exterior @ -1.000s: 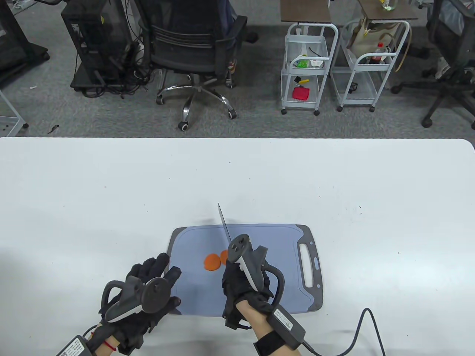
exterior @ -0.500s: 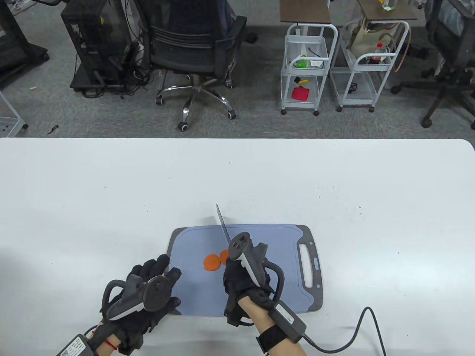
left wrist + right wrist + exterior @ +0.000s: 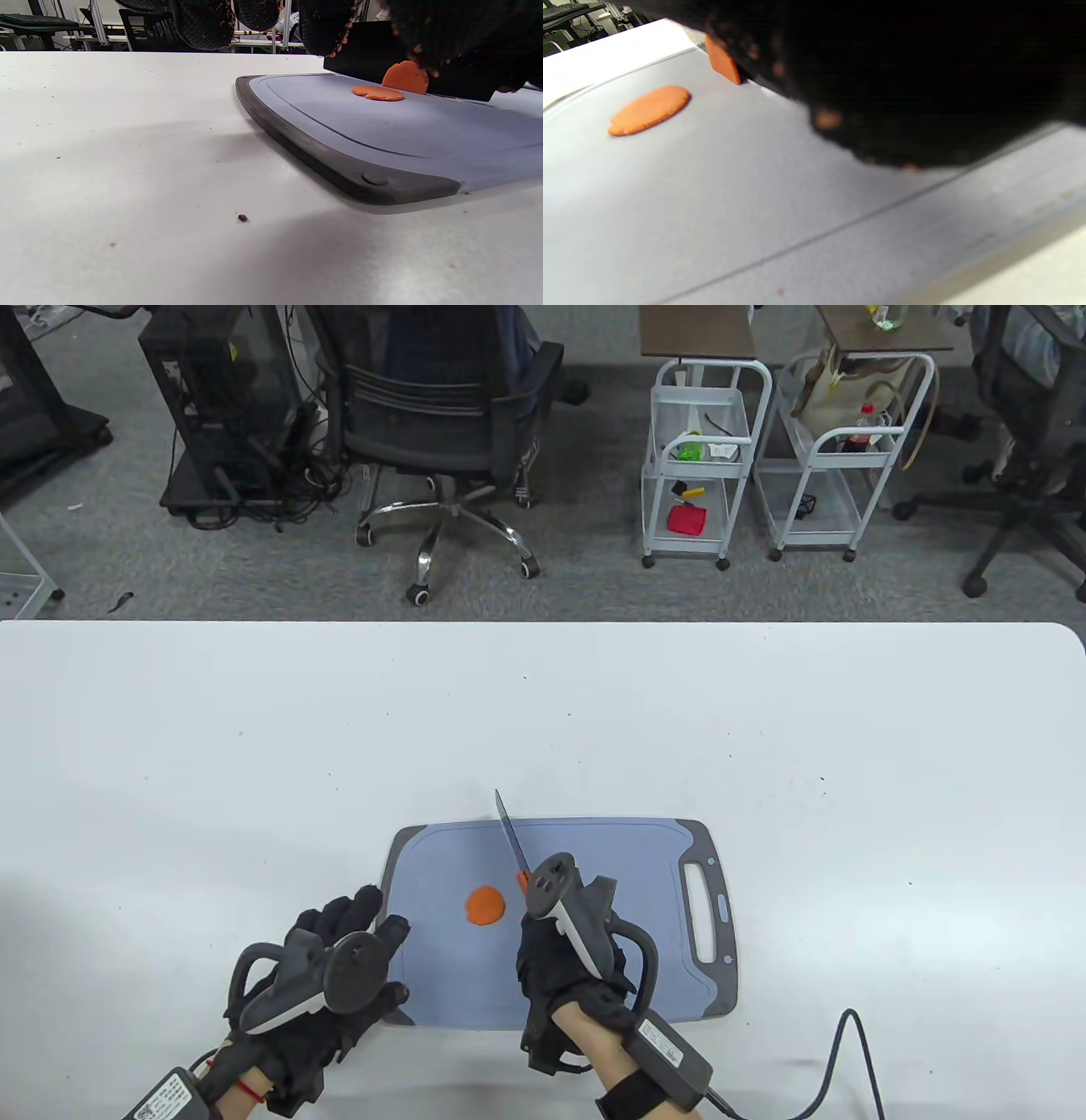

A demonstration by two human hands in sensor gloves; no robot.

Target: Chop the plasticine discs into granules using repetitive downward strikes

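Observation:
A flat orange plasticine disc [image 3: 485, 905] lies on the blue-grey cutting board [image 3: 628, 865]; it also shows in the left wrist view [image 3: 378, 92] and the right wrist view [image 3: 649, 110]. A second orange disc [image 3: 522, 880] stands on edge against the knife blade [image 3: 512, 836], upright in the left wrist view [image 3: 405, 77] and partly hidden in the right wrist view [image 3: 723, 63]. My right hand [image 3: 560, 959] grips the knife handle, blade pointing away. My left hand [image 3: 339, 950] rests with spread fingers on the board's left near corner.
The board's handle slot [image 3: 704, 912] is on its right side. A cable [image 3: 836, 1060] runs from my right wrist across the white table [image 3: 254, 746]. An office chair [image 3: 441, 415] and two white carts [image 3: 704, 449] stand on the floor beyond the table.
The knife and my right hand have shifted slightly right and toward me, carrying the second disc away from the flat one. My left hand has barely moved.

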